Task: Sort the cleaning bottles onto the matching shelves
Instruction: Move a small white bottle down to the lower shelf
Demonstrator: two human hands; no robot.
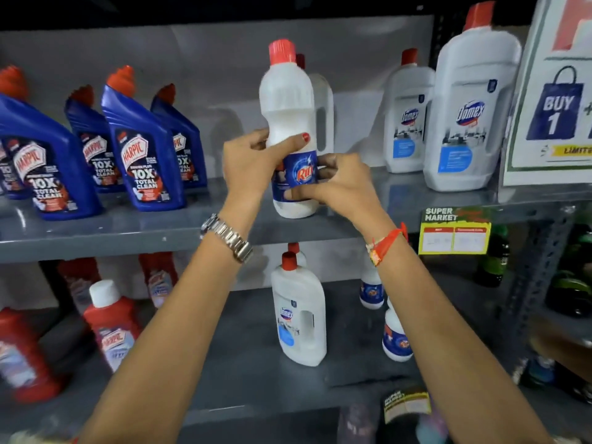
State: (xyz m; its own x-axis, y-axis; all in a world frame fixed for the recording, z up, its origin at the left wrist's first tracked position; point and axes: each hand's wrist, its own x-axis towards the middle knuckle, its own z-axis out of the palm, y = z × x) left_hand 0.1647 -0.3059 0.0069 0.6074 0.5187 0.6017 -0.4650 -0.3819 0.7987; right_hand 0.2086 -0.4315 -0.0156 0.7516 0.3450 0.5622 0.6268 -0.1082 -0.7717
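Observation:
A tall white Rin bottle (290, 100) with a red cap and a blue label stands upright on the upper grey shelf (134, 229). My left hand (253, 161) grips its left side, thumb across the front. My right hand (339, 184) holds its lower right side. Right behind it stands a white handled bottle (324, 116), mostly hidden. Blue Harpic bottles (144, 145) line the shelf's left part. White Domex bottles (471, 113) stand at its right.
On the lower shelf (243, 354) stand a white Domex bottle (299, 315), two small Rin bottles (395, 338) partly behind my right arm, and red Harpic bottles (110, 325) at left. A promo sign (554, 100) hangs at far right, a price tag (453, 233) on the shelf edge.

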